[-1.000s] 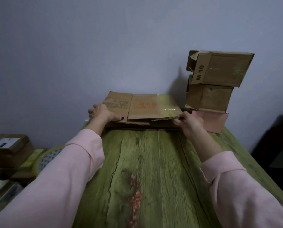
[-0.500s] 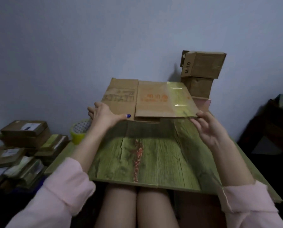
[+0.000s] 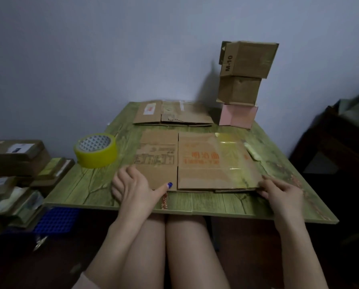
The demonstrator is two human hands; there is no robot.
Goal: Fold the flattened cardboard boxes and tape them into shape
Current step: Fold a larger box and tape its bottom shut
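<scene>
In the head view, a flat box is seen lying on a green table, close to the near edge. Its right half is covered with shiny tape, and red print is seen there.

The near left corner of the flat box is held by the left hand. The thumb, with a blue nail, is laid on top of the card, and the fingers are curled at the left edge. The near right corner is held by the right hand, with bent fingers closed on the edge. The thumb of that hand cannot be made out.

A yellow tape roll is set on the table, just left of the flat box and apart from it. More flat card is laid behind, near the wall. At the back right corner, three made boxes are stacked: a pink box at the bottom, a brown box on it, and a box marked M-10 on top, tilted a little. A pile of parcels is seen left of the table.
</scene>
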